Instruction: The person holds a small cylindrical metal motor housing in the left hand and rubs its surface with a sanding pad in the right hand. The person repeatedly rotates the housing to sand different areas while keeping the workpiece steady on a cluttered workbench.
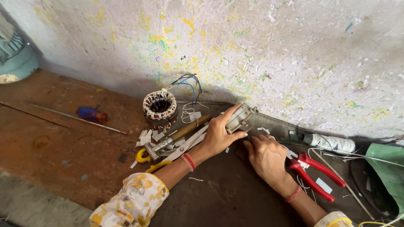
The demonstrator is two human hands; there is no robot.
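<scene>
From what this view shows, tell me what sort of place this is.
Probably a small motor-repair workbench. A round wound stator coil with blue leads sits by the paint-splattered wall, red-handled pliers lie beside the right hand, and the left hand grips a grey metal motor part.

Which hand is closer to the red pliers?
The right hand. It lies flat on the table right beside the red pliers, touching or almost touching their head. The left hand is farther off, on the other side, holding a grey metal part.

Your left hand (216, 136) has red bangles at its wrist above a white, yellow-flowered sleeve. Your right hand (266, 157) wears what looks like a red thread.
</scene>
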